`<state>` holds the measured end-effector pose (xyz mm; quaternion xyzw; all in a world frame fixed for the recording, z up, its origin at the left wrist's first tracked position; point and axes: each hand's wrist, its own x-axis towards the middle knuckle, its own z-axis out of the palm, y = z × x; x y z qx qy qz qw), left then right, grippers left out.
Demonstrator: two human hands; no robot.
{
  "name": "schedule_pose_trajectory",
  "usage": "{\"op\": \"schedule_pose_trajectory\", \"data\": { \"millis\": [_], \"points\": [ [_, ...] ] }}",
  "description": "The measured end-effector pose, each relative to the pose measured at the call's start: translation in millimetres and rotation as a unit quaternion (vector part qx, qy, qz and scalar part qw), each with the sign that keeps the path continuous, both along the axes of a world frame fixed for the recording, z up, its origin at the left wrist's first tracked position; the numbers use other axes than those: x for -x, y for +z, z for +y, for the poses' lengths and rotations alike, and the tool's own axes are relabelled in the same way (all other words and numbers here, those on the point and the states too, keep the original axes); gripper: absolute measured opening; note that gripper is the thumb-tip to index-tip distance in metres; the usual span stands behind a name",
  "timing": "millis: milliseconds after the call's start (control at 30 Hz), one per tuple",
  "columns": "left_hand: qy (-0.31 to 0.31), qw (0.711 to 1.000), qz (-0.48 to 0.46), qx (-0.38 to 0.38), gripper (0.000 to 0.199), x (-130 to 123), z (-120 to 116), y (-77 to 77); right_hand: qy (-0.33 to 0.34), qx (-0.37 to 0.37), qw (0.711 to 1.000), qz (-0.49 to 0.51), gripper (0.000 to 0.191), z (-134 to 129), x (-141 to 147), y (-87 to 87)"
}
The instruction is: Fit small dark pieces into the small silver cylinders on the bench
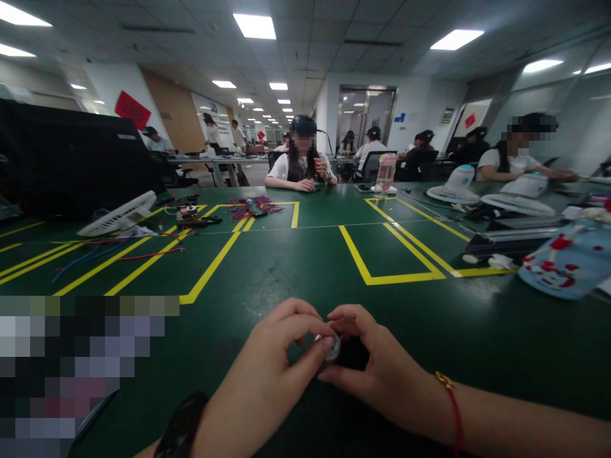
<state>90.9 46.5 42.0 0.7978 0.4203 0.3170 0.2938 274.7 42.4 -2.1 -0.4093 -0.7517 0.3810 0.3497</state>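
Low over the near part of the green table, my two hands meet around a small round silvery metal part (333, 349). My left hand (281, 343) pinches it between thumb and fingertips. From the other side, my right hand (377, 369) curls its fingers and thumb around the same part, the thumb just below it and the fingers behind. Fingers cover much of the part, so its exact kind is hidden. A dark band is on my left wrist and a red cord bracelet (453, 401) on my right.
Yellow tape (405, 278) marks the table. Further left lie loose wires (147, 254), a white fan piece (119, 213) and a wire bundle (255, 207). On the right stand white fans (456, 186) and a light-blue patterned item (568, 261). A person (300, 159) sits opposite.
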Motion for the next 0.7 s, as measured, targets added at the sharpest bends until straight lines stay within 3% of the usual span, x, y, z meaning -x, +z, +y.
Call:
{"op": "schedule_pose_trajectory", "data": {
  "millis": [200,467,567,700],
  "points": [
    [0.057,0.998,0.005,0.003,0.015,16,4,-9.7,-0.011,-0.048,0.997,-0.055,0.042,-2,-4,1.9],
    [0.014,0.987,0.158,-0.013,0.021,16,7,-41.5,-0.062,-0.1,0.989,-0.091,0.041,-4,-14,6.7],
    [0.009,0.989,0.148,-0.003,0.022,17,7,-40.7,-0.122,-0.13,0.974,-0.141,0.038,-5,-47,14.7],
    [0.022,0.997,0.07,0.035,0.028,25,5,-34.4,-0.286,-0.131,0.923,-0.223,0.048,-6,-136,11.2]
  ]
}}
